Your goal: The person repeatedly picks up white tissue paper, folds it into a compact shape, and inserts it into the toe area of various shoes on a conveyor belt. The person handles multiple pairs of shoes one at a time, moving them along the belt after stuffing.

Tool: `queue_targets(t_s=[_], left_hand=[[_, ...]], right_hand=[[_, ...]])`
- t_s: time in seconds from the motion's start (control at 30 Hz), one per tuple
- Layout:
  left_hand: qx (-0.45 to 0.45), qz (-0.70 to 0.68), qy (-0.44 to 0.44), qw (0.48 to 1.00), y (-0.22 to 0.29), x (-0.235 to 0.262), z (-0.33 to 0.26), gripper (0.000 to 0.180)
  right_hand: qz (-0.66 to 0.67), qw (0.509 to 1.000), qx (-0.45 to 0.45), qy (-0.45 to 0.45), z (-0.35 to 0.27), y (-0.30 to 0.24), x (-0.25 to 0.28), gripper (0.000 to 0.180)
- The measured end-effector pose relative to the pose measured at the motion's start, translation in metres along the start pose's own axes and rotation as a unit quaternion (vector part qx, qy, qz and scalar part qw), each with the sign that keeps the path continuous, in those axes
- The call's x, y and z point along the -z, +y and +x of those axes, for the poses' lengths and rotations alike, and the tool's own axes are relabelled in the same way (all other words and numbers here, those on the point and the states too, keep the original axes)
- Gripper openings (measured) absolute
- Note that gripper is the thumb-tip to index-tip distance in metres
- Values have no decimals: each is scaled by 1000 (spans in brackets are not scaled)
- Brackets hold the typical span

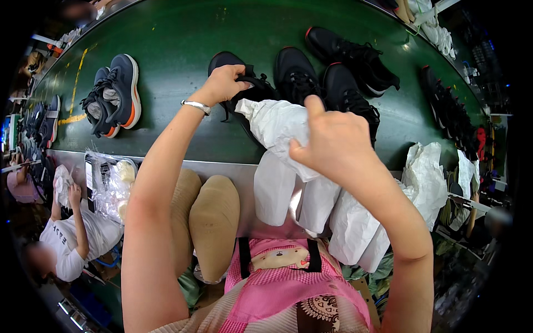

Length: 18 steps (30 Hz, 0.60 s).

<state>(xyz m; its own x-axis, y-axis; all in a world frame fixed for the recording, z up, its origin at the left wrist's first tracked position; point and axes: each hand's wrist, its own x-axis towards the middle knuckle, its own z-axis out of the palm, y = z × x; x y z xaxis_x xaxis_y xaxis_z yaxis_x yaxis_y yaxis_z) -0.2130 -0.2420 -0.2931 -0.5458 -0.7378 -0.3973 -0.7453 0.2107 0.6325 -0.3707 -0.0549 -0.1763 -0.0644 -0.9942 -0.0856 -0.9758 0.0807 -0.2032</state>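
At the middle of the green table lies a black sneaker point(224, 58), laced and red-edged at the toe. My left hand point(225, 86) is closed on its tongue, pinching it between thumb and fingers. Crumpled white paper point(277, 119) reaches up to the sneaker's opening. Over the paper's right end is my right hand point(338, 139), its fingers curled around it; the fingertips are partly hidden. Beside the held sneaker stand more black sneakers, one point(294, 66) just to its right and another point(341, 83) next to that.
A grey sneaker pair point(125, 94) with orange-and-white soles sits at left. More black shoes point(438, 100) line the right. White paper pieces point(422, 172) and beige foot-shaped forms point(214, 222) hang along the near edge. A clear plastic bag point(108, 180) lies left, near a co-worker point(83, 238).
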Motion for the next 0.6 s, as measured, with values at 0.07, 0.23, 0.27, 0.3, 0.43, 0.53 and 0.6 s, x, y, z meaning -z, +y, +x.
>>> queue_targets(t_s=[0.07,0.23,0.27,0.3,0.43,0.53,0.6], left_hand=[[-102,84,53,990,5,-8,-9,24],[-161,180,165,956,5,-34,-28,35],[-163,171,189,953,3,-36,-27,33],[-171,173,185,952,1,-36,-26,32],[-175,114,167,963,-6,-30,-17,32],[-179,116,155,965,-12,-26,-10,32],[-180,131,153,963,-15,-25,-4,32]], right_hand=[[-17,999,33,-15,8,-11,-3,44],[-12,998,10,67,21,-18,-12,37],[3,995,11,100,22,-17,-15,32],[18,991,12,132,23,-15,-19,28],[53,987,-22,151,35,-8,-54,32],[67,981,-28,180,48,-14,-94,38],[77,982,-48,167,58,-22,-117,42]])
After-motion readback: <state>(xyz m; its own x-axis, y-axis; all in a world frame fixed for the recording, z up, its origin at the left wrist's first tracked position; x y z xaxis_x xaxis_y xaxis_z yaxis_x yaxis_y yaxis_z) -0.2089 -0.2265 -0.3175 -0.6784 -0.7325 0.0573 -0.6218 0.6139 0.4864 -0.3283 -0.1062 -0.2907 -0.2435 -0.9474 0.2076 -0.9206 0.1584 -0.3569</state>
